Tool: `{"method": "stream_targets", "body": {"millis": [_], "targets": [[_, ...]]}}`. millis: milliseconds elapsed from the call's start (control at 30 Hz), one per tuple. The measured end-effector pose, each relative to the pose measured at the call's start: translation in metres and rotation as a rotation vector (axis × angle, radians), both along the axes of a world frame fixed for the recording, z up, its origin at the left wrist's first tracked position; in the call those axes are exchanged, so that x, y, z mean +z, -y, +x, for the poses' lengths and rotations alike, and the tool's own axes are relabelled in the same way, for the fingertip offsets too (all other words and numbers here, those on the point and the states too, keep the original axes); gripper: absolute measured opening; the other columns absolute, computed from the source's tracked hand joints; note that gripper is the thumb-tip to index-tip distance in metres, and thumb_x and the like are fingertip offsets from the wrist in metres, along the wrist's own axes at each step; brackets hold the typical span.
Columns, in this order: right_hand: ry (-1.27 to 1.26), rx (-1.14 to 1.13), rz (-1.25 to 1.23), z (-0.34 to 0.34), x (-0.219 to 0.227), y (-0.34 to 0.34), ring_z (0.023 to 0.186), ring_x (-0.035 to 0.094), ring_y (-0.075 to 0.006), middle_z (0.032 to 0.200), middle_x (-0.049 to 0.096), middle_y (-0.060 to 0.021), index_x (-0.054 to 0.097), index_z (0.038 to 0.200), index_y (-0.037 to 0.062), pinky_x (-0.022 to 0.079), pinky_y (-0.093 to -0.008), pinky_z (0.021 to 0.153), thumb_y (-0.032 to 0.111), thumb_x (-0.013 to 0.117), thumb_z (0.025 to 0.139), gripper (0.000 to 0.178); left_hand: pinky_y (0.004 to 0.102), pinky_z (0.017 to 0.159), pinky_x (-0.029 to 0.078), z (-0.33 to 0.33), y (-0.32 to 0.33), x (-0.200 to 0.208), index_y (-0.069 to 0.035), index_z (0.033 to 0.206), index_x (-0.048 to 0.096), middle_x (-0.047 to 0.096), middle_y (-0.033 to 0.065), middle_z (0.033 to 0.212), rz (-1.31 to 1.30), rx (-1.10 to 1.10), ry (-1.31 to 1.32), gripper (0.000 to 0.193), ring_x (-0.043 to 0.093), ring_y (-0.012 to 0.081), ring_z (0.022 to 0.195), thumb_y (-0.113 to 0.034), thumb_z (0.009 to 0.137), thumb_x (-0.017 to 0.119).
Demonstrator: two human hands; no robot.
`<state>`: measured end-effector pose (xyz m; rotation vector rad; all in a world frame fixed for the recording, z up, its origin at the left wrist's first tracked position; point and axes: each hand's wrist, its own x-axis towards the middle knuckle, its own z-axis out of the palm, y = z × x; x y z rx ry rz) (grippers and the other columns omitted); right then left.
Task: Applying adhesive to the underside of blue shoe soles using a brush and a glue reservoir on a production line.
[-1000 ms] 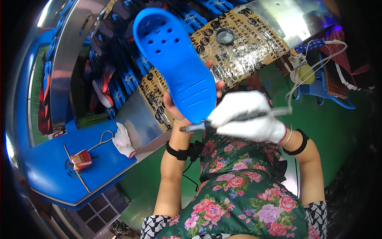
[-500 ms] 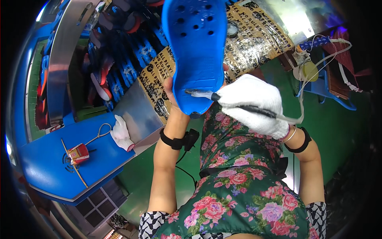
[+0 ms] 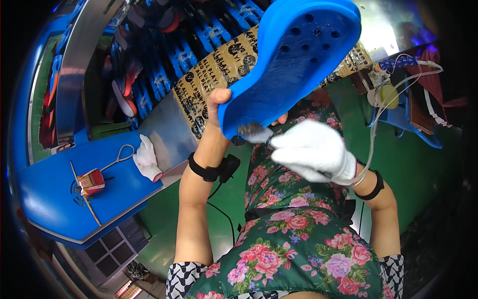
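A blue foam clog (image 3: 294, 65), with several round holes toward its broad end, is tilted in front of me. My bare left hand (image 3: 215, 107) grips it near the narrow end, thumb on its left edge and fingertips showing at its right side. In a white knitted glove, my right hand (image 3: 316, 154) is closed around the dark handle of a brush (image 3: 258, 133). The bristles are at the clog's narrow end; whether they touch it cannot be made out. A pale thin tube (image 3: 372, 144) runs up from beside my right wrist.
At left, a blue table (image 3: 47, 194) bears a white glove (image 3: 146, 158) and a red-and-yellow box (image 3: 91, 182) with a thin stick. Printed brown wrapping (image 3: 196, 89) covers a surface beyond the clog. Several blue and dark shoe parts (image 3: 164, 74) lie behind. A blue stool (image 3: 418, 124) stands right.
The clog has swung its broad end to the right and tipped. My right hand and the brush have shifted slightly down, to the narrow end's edge. My left thumb now shows on the edge.
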<state>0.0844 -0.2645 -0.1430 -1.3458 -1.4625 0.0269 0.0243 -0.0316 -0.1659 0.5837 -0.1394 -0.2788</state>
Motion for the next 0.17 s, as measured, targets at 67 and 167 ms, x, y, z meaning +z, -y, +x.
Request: {"method": "stream_targets", "body": {"millis": [67, 167], "targets": [[-0.177, 0.088, -0.009, -0.0106, -0.0006, 0.0006, 0.081, 0.071, -0.0258, 0.099, 0.076, -0.0090, 0.077, 0.104, 0.0092, 0.057, -0.0356, 0.070, 0.004, 0.084, 0.078, 0.028, 0.0468, 0.084, 0.055, 0.0029, -0.0034, -0.0016, 0.002, 0.152, 0.041, 0.057, 0.0302, 0.131, 0.035, -0.018, 0.025, 0.101, 0.064, 0.0435, 0.101, -0.059, 0.077, 0.069], [-0.479, 0.082, -0.020, -0.0107, -0.0025, 0.0000, 0.090, 0.073, -0.0266, 0.107, 0.077, -0.0101, 0.079, 0.102, 0.0115, 0.057, -0.0386, 0.077, 0.005, 0.083, 0.077, 0.027, 0.0467, 0.085, 0.055, 0.0015, -0.0005, -0.0007, 0.002, 0.152, 0.041, 0.059, 0.0292, 0.129, -0.084, 0.001, 0.070, 0.101, 0.065, 0.0424, 0.101, -0.060, 0.076, 0.069]]}}
